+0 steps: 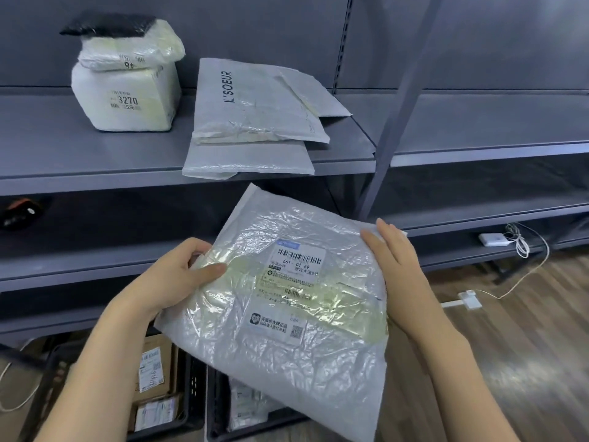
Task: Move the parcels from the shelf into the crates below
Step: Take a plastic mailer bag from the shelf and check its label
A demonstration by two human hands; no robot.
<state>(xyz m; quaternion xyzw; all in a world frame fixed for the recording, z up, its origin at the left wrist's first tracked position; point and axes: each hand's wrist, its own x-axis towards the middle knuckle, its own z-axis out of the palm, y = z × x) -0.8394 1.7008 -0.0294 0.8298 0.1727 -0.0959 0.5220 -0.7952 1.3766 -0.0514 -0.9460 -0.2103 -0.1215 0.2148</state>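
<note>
1. On the far left of the grey shelf [95, 161] sits a white wrapped box [126, 97]. Its label reads "3270" in big black numbers. The small writing around it is too fuzzy to read.
2. A smaller white parcel [130, 47] lies on top of that box, and a black bubble bag [108, 25] lies on top of that.
3. Just to the right, a pile of flat white bags [251, 122] rests on the same shelf. The top bag says "SOEUR" in black letters down its side. The lowest bag sticks out over the near edge of the shelf.
4. Down near the floor on the left is a black crate [188, 387] with brown cardboard boxes [156, 368] inside. They have white labels, too small to read.
5. A second black crate [216, 409] sits beside it on the right, with a white parcel in it.
6. The left hand [178, 275] pinches the left edge of a big crinkly white bag [287, 314], thumb on top.
7. That bag is held in the air, in front of the shelf and above the crates. Its white label shows a barcode and "661" and "69". The rest is small writing I cannot read.
8. The right hand [395, 260] grips the bag's right edge, with fingers lying flat on top.
9. On the far right, a white cable [522, 244] hangs from a lower shelf down to the wood floor [526, 346].
</note>
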